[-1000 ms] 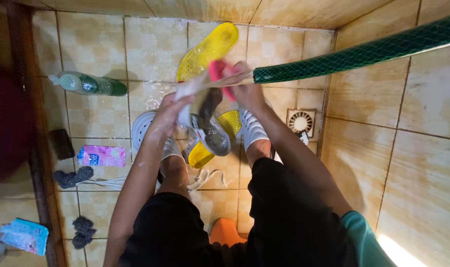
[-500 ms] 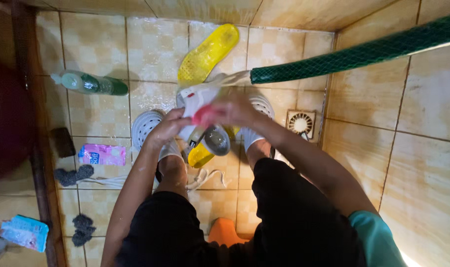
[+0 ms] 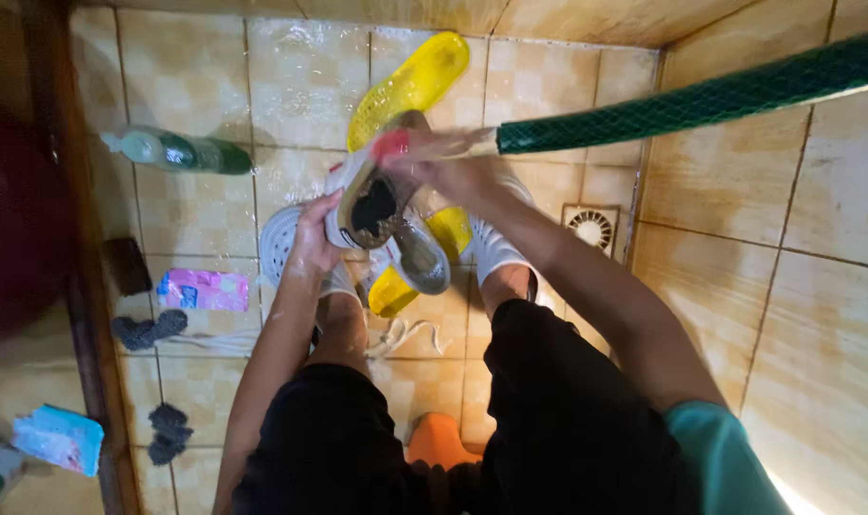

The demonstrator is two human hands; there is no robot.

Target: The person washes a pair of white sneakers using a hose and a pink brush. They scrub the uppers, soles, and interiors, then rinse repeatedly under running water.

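My left hand [image 3: 312, 246] grips a wet white and grey sneaker [image 3: 369, 205] from the side, tilted so that its dark opening faces up. My right hand [image 3: 445, 164] is closed on the end of a green hose [image 3: 691, 95] just above the sneaker, and a small pink object [image 3: 392, 144] shows at its fingertips. A second grey sneaker [image 3: 420, 257] lies below, on a yellow sandal [image 3: 394, 289]. Another yellow sandal [image 3: 410, 84] lies on the wet tiles further off.
White clogs [image 3: 281, 240] cover my feet and an orange stool [image 3: 437, 441] is under me. A green bottle [image 3: 181, 153], a pink packet [image 3: 200, 289], a dark block [image 3: 127, 265] and dark socks [image 3: 146, 329] lie left. A floor drain [image 3: 591, 227] sits right.
The sneaker has turned in my left hand, so its opening now faces up. My right hand with the hose end has shifted slightly up and to the right above it.
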